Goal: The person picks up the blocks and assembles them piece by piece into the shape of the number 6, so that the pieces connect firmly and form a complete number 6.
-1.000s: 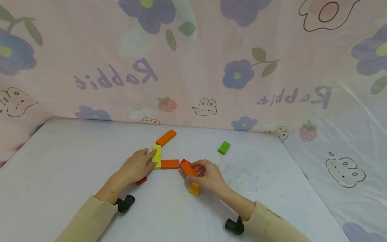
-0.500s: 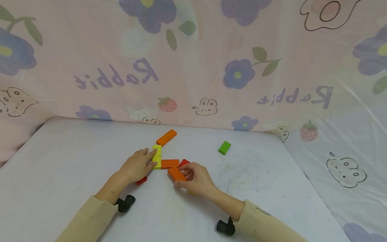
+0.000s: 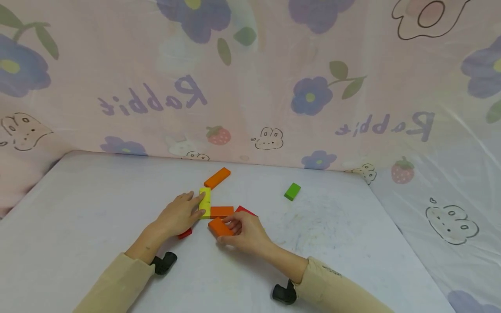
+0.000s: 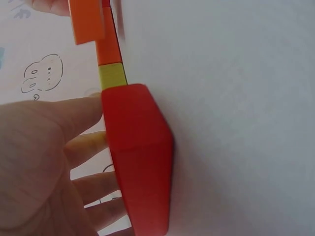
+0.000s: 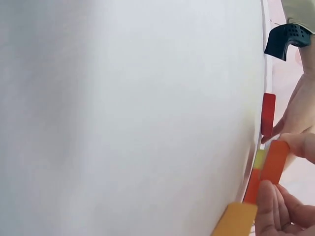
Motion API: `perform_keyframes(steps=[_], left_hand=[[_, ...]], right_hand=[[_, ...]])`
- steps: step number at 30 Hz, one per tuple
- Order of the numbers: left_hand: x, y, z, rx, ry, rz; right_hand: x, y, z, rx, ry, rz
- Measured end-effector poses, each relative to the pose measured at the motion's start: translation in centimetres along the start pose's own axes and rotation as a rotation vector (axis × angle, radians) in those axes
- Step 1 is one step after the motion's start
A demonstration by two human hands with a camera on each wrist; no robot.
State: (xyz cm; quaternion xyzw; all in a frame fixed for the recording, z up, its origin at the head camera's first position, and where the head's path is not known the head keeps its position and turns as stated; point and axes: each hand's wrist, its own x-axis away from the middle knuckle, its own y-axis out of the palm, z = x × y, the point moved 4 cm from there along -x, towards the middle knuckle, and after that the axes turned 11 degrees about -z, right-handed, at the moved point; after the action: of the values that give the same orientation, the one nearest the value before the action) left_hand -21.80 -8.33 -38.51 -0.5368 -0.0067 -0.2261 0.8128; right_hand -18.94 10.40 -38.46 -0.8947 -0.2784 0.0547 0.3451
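Note:
My right hand (image 3: 250, 234) pinches an orange block (image 3: 219, 227) between thumb and fingertips, close in front of another orange block (image 3: 222, 211) lying on the table. That lying block meets the lower end of a yellow block (image 3: 205, 200). My left hand (image 3: 179, 216) rests its thumb and a fingertip on the yellow block, its fingers extended. A red block (image 3: 185, 234) shows partly from under the left hand; it looms large in the left wrist view. Another red block (image 3: 245, 211) touches the lying orange block's right end, partly behind the right hand.
An orange block (image 3: 217, 178) lies at an angle at the yellow block's far end. A green block (image 3: 292, 191) stands apart to the right. An amber block (image 5: 236, 220) shows in the right wrist view, mostly hidden by the right hand in the head view. Patterned cloth (image 3: 242, 87) closes the back.
My right hand has moved left with the orange block, from over the red and amber blocks to in front of the lying orange block. The left hand stays on the yellow block.

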Motion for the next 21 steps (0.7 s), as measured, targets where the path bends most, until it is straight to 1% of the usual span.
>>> perform_keyframes(steps=[4,10,15,19,21], left_hand=[[0.0,-0.1,0.0,0.005,0.014,0.008],[0.0,-0.1,-0.1,0.004,0.02,0.017],[0.1,-0.1,-0.1,0.01,0.022,0.027],[0.2,0.0,0.0,0.004,0.035,0.04],[0.2,0.0,-0.1,0.003,0.04,0.047]], right_hand=[[-0.5,0.6,-0.4,0.017,0.005,-0.033],[-1.0,1.3,-1.1,-0.004,0.031,-0.073],[-1.3,1.9,-1.3,-0.004,0.063,-0.072],[-1.6,2.4,-1.2,0.011,0.104,-0.068],[-1.9,2.5,-1.2,0.018,0.11,-0.067]])
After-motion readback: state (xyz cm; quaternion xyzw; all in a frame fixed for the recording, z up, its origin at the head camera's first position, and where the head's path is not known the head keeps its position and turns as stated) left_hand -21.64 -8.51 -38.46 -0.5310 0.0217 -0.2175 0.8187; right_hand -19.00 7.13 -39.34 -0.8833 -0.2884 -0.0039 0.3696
